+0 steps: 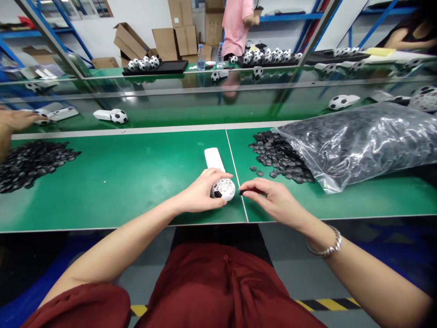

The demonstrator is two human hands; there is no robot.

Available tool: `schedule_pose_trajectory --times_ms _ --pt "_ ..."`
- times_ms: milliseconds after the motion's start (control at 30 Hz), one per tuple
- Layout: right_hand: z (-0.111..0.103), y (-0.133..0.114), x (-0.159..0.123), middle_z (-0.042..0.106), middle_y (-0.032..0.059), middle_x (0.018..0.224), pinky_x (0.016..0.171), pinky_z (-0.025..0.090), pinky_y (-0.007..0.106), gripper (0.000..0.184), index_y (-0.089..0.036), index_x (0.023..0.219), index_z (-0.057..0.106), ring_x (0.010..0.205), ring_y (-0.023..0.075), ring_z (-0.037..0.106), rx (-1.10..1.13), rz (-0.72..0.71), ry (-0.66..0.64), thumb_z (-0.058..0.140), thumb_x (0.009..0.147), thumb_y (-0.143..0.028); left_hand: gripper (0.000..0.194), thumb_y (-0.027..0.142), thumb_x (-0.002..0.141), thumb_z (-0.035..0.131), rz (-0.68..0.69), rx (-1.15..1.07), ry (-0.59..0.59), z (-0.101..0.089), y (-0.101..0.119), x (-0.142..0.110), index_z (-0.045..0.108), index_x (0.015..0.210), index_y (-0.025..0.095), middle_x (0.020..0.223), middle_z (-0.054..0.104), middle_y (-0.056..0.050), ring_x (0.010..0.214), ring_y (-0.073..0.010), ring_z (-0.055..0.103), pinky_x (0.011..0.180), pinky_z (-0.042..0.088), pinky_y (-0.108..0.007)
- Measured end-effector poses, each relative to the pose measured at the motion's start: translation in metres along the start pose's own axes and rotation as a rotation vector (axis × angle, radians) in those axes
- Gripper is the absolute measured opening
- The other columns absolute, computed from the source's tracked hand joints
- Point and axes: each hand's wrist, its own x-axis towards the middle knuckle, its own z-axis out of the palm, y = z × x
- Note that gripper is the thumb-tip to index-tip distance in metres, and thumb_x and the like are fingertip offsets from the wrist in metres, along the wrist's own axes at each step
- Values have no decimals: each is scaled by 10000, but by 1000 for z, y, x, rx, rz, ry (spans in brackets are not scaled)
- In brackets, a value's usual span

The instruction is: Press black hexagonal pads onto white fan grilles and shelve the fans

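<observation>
Dark-red clothing (pixel 218 287) lies nearest the head camera, below the front edge of one green bench (pixel 136 182). Over that edge, the left hand (pixel 203 191) has its thumb and fingers curved partly open around one white ball-shaped part (pixel 226 187), gripping its sides; its lattice face shows one black patch. One white elongated piece (pixel 213 158) lies just behind; the fingers hide whether the two join. The right hand (pixel 266 195), one bracelet (pixel 329 251) on its wrist, pinches one small black piece (pixel 241 192) between nearly closed fingertips, just beside the ball but apart from it. Two heaps of black pieces, too many to count, flank the hands: the left heap (pixel 34 159) and the right heap (pixel 282 157), at the mouth of one clear plastic bag (pixel 362 136). Two bottles (pixel 201 58) stand beyond.
</observation>
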Motion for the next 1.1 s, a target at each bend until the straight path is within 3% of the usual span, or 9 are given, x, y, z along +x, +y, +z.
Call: schedule_pose_trajectory --times_ms 133,267,467,600,733,900,1100 --pt "2 -6 -4 608 15 856 687 446 251 142 -202 967 584 757 134 555 36 -9 -56 478 877 -233 574 179 663 648 5 -34 -5 -3 -1 -1 459 1204 208 1202 449 -75 1186 -234 389 1041 305 -400" --pt "2 -6 -5 582 29 866 752 439 295 192 -216 1020 577 800 149 549 -2 -49 -67 428 898 -224 584 138 646 634 45 -57 -44 -7 -3 0 467 1201 203 1213 455 -72 1202 -225 387 1053 293 -388" --pt "8 -8 -3 605 36 862 708 488 296 157 -199 907 531 797 164 594 390 165 -13 503 857 -345 572 186 654 655 52 -25 -12 -1 -4 2 472 1196 181 1204 465 -82 1201 -235 388 1038 312 -380" --pt "12 -10 0 582 26 802 649 456 276 171 -195 811 573 719 151 537 292 164 70 569 801 -365 548 276 678 679 52 -21 24 4 -4 1 477 1181 196 1189 464 -79 1177 -231 404 1021 328 -385" --pt "18 -11 4 581 7 738 608 445 265 201 -187 810 570 656 137 522 428 231 -1 569 794 -388 536 284 674 695 58 -5 41 6 -2 2 483 1158 189 1177 462 -88 1161 -229 405 1018 326 -386" --pt "21 -10 10 605 8 756 667 441 276 176 -180 780 595 701 145 538 361 198 0 581 786 -355 453 314 712 664 32 -16 46 7 4 3 497 1111 180 1143 470 -95 1135 -231 414 1005 335 -395" --pt "23 -4 15 569 -10 701 605 413 257 170 -174 755 573 637 123 491 390 206 -30 614 763 -340 419 227 701 629 -22 -63 80 10 7 2 473 1088 188 1132 452 -85 1130 -237 406 1009 326 -422"
